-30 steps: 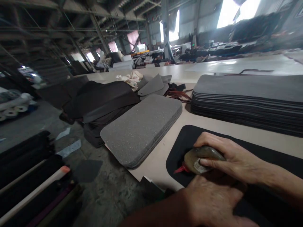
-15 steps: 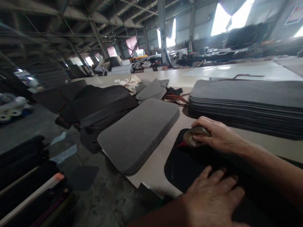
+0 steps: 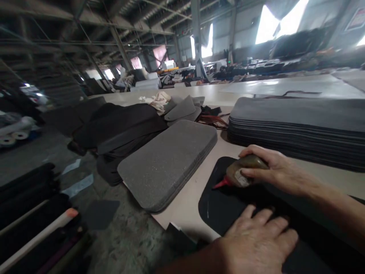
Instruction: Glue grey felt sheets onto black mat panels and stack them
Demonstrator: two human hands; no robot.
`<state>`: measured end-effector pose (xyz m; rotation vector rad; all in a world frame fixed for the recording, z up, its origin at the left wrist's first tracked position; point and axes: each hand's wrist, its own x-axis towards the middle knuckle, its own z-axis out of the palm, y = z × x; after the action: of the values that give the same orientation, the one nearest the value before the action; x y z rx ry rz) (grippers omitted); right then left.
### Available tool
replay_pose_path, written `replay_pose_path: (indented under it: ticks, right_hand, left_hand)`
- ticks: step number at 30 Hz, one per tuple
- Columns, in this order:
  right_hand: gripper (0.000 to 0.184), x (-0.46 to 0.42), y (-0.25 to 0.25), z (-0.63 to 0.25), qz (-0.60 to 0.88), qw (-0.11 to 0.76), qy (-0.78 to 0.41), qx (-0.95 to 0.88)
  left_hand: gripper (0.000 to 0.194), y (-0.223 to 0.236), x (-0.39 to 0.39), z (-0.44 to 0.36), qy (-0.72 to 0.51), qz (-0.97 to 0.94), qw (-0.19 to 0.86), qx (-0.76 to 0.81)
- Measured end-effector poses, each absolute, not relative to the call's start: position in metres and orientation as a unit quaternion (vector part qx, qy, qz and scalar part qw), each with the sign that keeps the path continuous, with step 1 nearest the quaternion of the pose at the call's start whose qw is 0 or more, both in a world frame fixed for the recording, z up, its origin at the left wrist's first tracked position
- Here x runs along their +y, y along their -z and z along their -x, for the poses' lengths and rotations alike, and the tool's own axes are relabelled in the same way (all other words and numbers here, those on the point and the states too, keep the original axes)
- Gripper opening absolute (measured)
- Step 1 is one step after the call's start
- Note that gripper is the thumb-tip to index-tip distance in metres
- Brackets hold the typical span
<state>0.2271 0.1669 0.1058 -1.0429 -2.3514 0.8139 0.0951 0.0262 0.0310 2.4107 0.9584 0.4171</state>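
Note:
My right hand [image 3: 266,167] is wrapped around a squeeze glue bottle [image 3: 238,171] with a tapered red nozzle. The bottle is tipped on its side, its nozzle tip at the surface of a black rounded-corner panel [image 3: 218,205]. A thin pale streak runs along the panel near its left edge. With fingers spread, my left hand [image 3: 261,236] lies flat on the same panel, just below the bottle. My arms and the bottom of the picture hide the panel's near part.
Left of the panel lies a short stack of grey rounded sheets [image 3: 168,163]; a taller stack [image 3: 296,114] stands behind at right. Dark folded material [image 3: 125,121], grey offcuts [image 3: 182,110] and a cream cloth [image 3: 158,101] are further back. Rolls [image 3: 37,243] lie beyond the table's left edge.
My right hand has shifted slightly right and toward me with the bottle, and the red nozzle shows more plainly. The pale streak is easier to see. My left hand has hardly moved.

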Motion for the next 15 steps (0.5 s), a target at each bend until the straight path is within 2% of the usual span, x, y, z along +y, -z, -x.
replay_pose_path:
  ticks: [5, 9, 15]
  right_hand:
    - [0.025, 0.134, -0.105, -0.218, 0.332, 0.188, -0.327, -0.864]
    - [0.020, 0.132, -0.102, -0.213, 0.320, 0.194, -0.278, -0.884]
    - [0.019, 0.152, -0.102, -0.218, 0.322, 0.229, -0.142, -0.908]
  left_hand:
    - [0.075, -0.034, 0.024, -0.096, -0.141, -0.900, 0.187, 0.367]
    - [0.072, -0.038, 0.025, -0.096, -0.137, -0.913, 0.130, 0.361]
    - [0.078, -0.032, 0.025, -0.096, -0.146, -0.897, 0.203, 0.365]
